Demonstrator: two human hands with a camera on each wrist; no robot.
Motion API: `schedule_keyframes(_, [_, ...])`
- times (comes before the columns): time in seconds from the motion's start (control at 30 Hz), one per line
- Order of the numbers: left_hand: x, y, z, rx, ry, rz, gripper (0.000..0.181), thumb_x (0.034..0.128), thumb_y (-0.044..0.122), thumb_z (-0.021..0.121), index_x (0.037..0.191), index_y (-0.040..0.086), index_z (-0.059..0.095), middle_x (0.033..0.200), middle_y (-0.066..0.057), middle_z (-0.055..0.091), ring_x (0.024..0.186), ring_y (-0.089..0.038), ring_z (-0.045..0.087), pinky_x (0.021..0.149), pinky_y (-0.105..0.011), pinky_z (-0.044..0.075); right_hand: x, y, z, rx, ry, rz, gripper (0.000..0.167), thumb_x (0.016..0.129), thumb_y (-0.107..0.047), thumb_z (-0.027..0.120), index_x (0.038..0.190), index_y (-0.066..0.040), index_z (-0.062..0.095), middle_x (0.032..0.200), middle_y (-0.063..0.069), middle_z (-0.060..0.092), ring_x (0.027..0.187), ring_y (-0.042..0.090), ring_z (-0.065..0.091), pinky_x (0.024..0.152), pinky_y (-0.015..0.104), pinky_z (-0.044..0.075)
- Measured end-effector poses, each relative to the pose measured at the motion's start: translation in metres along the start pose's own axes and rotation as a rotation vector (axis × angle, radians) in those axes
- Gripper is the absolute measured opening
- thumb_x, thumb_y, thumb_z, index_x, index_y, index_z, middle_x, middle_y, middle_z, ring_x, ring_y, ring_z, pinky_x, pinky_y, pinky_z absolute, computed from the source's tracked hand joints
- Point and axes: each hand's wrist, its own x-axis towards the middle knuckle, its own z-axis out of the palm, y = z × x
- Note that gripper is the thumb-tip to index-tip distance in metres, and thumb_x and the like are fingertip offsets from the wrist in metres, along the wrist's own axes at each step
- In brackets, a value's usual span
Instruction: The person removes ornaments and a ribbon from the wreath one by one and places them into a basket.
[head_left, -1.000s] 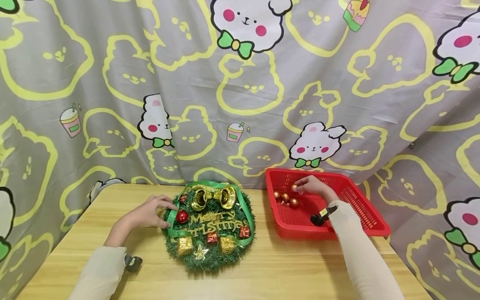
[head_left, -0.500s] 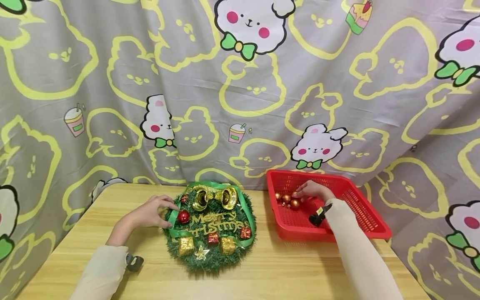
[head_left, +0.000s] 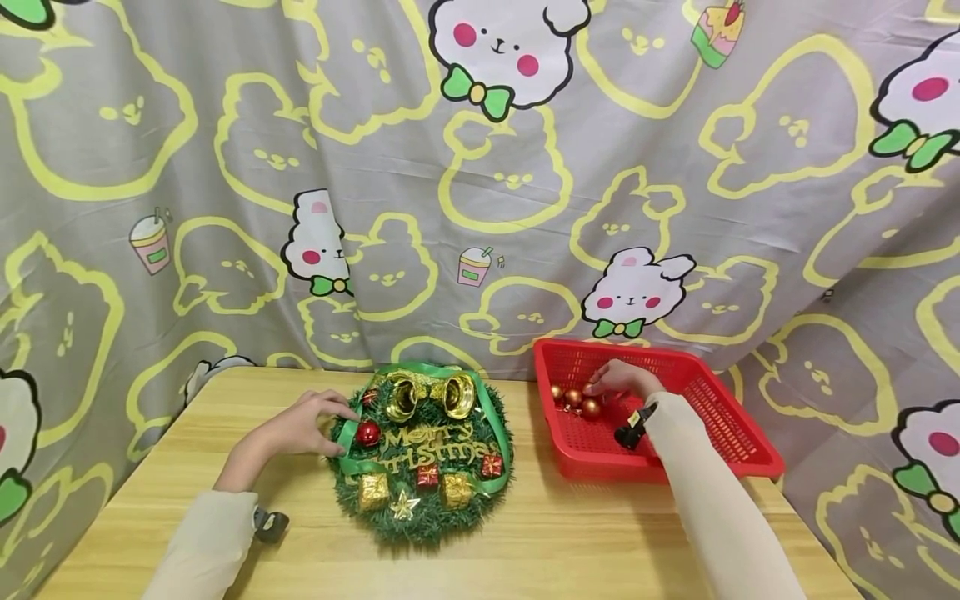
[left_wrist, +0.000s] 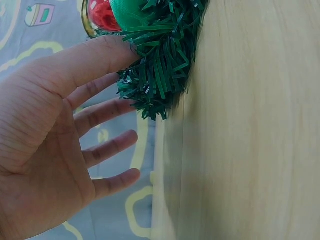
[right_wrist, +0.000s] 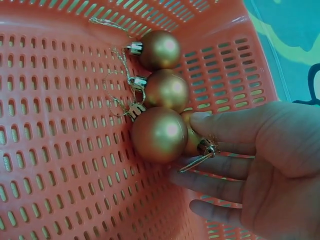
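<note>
A round green wreath point(head_left: 420, 521) with a "Merry Christmas" sign lies on the table. It carries gold bells point(head_left: 457, 395), a red ball point(head_left: 367, 433), a gold star point(head_left: 403, 505), small gift boxes and green ribbon. My left hand point(head_left: 300, 427) touches its left edge; the left wrist view shows thumb and fingertips at the tinsel point(left_wrist: 160, 75), the other fingers spread. Inside the red basket point(head_left: 592, 467), my right hand point(head_left: 624, 379) pinches a gold bauble point(right_wrist: 194, 145) with its cap and string visible. Three more gold baubles point(right_wrist: 160, 134) sit against it.
The basket stands at the right back of the wooden table point(head_left: 480, 575), right of the wreath. Behind the table hangs a grey curtain point(head_left: 397, 167) with cartoon figures. Each wrist bears a black camera point(head_left: 270, 527).
My right hand has lowered the gold bauble beside the others in the basket. The left hand stays at the wreath's edge. The whole head view has shifted slightly.
</note>
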Motion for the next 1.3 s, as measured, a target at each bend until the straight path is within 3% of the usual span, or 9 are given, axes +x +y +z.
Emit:
schedule_keyframes(0.2, [-0.0003, -0.0012, 0.0012, 0.001, -0.006, -0.003, 0.051, 0.0757, 0.024, 0.088, 0.123, 0.014, 0.072, 0.144, -0.029, 0.051, 0.126, -0.049, 0.042, 0.1, -0.072, 0.042, -0.0017, -0.0027, 0.0029, -0.013, 0.002, 0.004, 0.032, 0.098, -0.02, 0.067, 0.117, 0.005, 0.07, 0.097, 0.009, 0.076, 0.092, 0.03, 0.072, 0.089, 0.048, 0.059])
schedule_keyframes(0.57, [-0.0021, -0.0007, 0.0003, 0.006, -0.004, 0.0, 0.051, 0.0755, 0.025, 0.089, 0.123, 0.015, 0.073, 0.144, -0.029, 0.051, 0.125, -0.048, 0.044, 0.098, -0.07, 0.044, -0.0053, -0.0055, 0.0051, -0.012, -0.002, 0.009, 0.036, 0.097, -0.016, 0.068, 0.123, 0.008, 0.067, 0.115, 0.02, 0.073, 0.093, 0.025, 0.074, 0.091, 0.048, 0.06])
schedule_keyframes(1.0, [-0.0013, 0.0031, -0.0005, 0.001, -0.004, 0.009, 0.052, 0.0744, 0.023, 0.089, 0.122, 0.013, 0.073, 0.142, -0.028, 0.053, 0.124, -0.048, 0.044, 0.098, -0.071, 0.043, -0.006, -0.0021, 0.0019, -0.093, -0.003, 0.024, 0.041, 0.098, -0.019, 0.067, 0.13, 0.006, 0.064, 0.118, 0.018, 0.073, 0.096, 0.025, 0.071, 0.09, 0.049, 0.059])
schedule_keyframes(1.3, [-0.0008, 0.0014, 0.0001, 0.004, -0.008, 0.008, 0.052, 0.075, 0.025, 0.089, 0.123, 0.014, 0.073, 0.143, -0.029, 0.052, 0.125, -0.049, 0.044, 0.099, -0.071, 0.043, -0.0094, -0.0057, 0.0022, -0.104, 0.008, 0.025, 0.037, 0.098, -0.018, 0.067, 0.127, 0.004, 0.068, 0.117, 0.019, 0.072, 0.1, 0.028, 0.069, 0.09, 0.048, 0.059])
